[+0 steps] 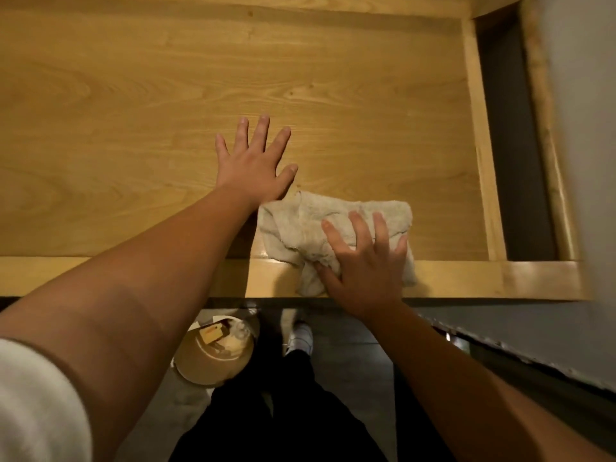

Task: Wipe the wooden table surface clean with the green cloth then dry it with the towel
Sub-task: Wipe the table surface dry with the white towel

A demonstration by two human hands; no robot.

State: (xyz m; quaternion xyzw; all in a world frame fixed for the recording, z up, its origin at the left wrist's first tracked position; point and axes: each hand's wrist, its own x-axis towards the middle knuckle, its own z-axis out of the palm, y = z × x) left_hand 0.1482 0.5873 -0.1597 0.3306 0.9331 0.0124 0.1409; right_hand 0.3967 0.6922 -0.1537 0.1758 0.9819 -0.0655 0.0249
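Pale wooden table (140, 95) with raised rim, beside grey wall (580, 95); dark floor below, bucket (213, 351) under table's near edge. Beige towel (316, 225), crumpled and frayed, on table's near rim, long axis along that edge. Right hand (363, 261) pressing towel, fingers spread, slightly bent. Left hand (253, 161) flat on table, released, just beside towel.

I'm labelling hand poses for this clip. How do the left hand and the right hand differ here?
The left hand lies flat on the bare table with straight, spread fingers; the right hand presses on the towel with fingers slightly bent. The left hand reaches farther onto the table; the right hand sits at the near edge, where the towel hangs over. The left hand touches no cloth, or at most its edge. Both are palm down.
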